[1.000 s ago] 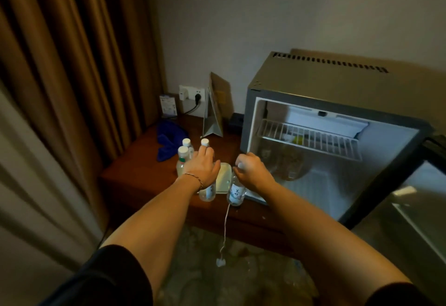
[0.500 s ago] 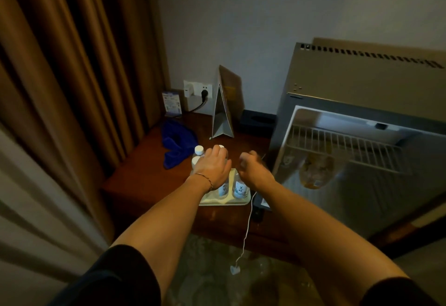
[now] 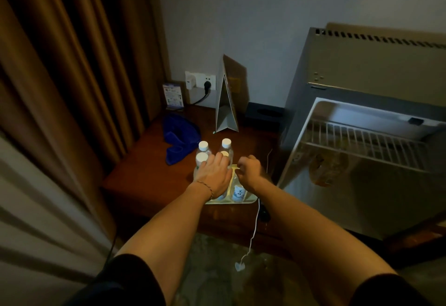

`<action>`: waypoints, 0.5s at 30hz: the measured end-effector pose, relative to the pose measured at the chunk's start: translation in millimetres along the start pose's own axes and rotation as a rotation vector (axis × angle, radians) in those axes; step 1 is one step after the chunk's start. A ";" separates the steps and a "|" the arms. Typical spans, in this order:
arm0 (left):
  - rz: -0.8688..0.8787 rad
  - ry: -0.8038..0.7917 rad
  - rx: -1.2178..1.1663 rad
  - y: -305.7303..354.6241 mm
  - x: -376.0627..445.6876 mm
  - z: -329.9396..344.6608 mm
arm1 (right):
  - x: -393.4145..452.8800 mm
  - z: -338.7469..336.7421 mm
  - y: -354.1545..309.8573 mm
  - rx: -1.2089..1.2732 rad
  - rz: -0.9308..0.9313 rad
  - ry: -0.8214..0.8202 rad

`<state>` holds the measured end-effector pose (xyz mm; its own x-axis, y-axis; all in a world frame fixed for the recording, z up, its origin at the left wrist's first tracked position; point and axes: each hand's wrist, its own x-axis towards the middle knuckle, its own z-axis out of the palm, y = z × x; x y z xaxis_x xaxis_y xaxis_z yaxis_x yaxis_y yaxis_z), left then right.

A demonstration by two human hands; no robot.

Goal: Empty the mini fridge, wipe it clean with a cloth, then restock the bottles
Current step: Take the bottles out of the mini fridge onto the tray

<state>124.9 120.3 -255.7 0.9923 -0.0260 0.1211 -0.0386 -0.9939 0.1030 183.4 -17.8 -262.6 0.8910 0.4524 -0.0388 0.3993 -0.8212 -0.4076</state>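
Left hand [image 3: 213, 177] flat, fingers straight and together, palm down over the near-left bottles [image 3: 226, 147] on the tray [image 3: 251, 200]; fingertips touching one cap. Right hand [image 3: 249, 172] just at its 3 o'clock, fingers curled over the top of the near-right bottle [image 3: 239, 192]; whether actually gripping it, impossible to tell. White caps showing at 11 and 12 o'clock from the left hand, bottles upright and tightly clustered. Pale tray on the dark wooden counter [image 3: 144, 180], near its front edge. Blue cloth [image 3: 179, 137] crumpled at 10 o'clock from the tray, beside the far-left bottles. Folded card stand [image 3: 228, 102] upright at 12 o'clock, dark box [image 3: 264, 113] to its right. Wall socket [image 3: 201, 79] with plug and small leaflet [image 3: 173, 95] at the counter's back. Fridge [image 3: 362, 83] at 3 o'clock, cavity in view, wire shelf [image 3: 364, 141] across the upper part. White cord [image 3: 254, 230] hanging off the counter front at 6 o'clock. Brown curtain [image 3: 72, 64] at 9 o'clock.
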 end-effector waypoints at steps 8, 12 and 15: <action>-0.002 0.008 0.054 3.6 0.7 18.7 | 10.5 -3.7 -6.3 -0.009 0.046 -0.029; -0.007 0.007 0.056 5.4 5.8 21.0 | 12.4 -5.6 -1.3 0.012 0.021 -0.013; -0.036 -0.005 0.046 9.2 7.0 22.5 | 10.6 -5.0 3.7 0.059 0.006 -0.023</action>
<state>134.1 108.6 -276.1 0.9936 0.0094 0.1128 0.0024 -0.9981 0.0618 195.3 -17.8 -259.9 0.8879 0.4558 -0.0625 0.3796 -0.8026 -0.4602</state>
